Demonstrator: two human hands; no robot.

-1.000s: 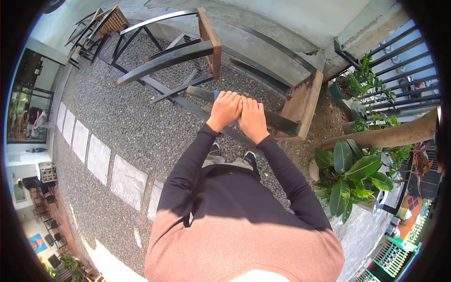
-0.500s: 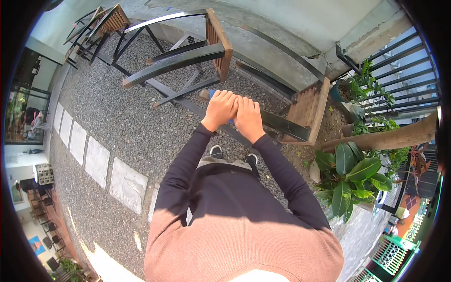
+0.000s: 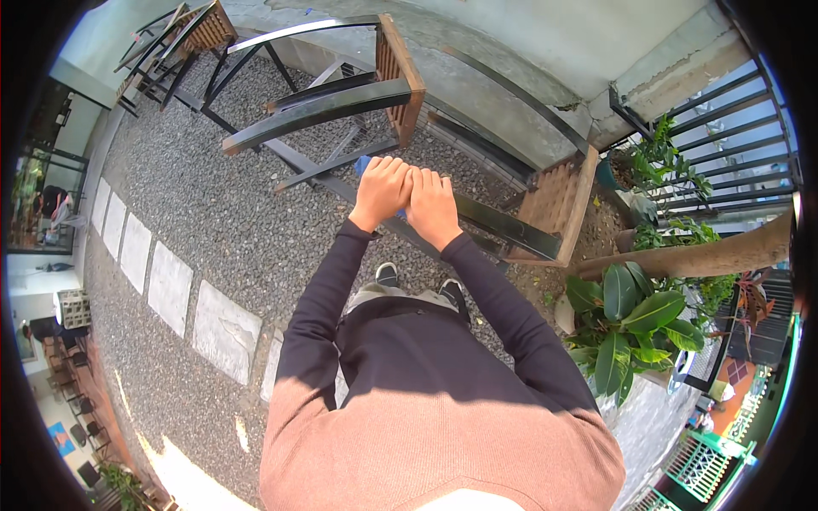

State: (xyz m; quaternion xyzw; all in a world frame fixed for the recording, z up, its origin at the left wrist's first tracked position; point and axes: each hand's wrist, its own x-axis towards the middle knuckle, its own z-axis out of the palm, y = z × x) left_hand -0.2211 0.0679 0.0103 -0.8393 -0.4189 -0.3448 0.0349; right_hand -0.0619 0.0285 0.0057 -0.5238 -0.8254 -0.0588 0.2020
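Note:
My left hand [image 3: 381, 192] and my right hand [image 3: 433, 207] are close together, fingers curled over a blue item [image 3: 363, 164], perhaps a cloth or pad, on the dark bar [image 3: 503, 223] of an overturned chair. The item is mostly hidden under my fingers. At the bar's right end is the chair's slatted wooden seat [image 3: 554, 204], on its side. Just beyond my hands lies another overturned chair [image 3: 399, 77] with curved black members and a slatted wooden seat.
More overturned chairs [image 3: 200, 34] stand farther back beside a concrete wall [image 3: 545, 34]. Gravel [image 3: 213, 230] and stepping slabs [image 3: 223, 328] lie underfoot. At right are a metal fence [image 3: 716, 136], potted plants [image 3: 635, 315] and a tree trunk [image 3: 716, 251].
Both hands, together with the blue item, have slid leftward and slightly up along the bar. The chairs show little change apart from a small shift in the view.

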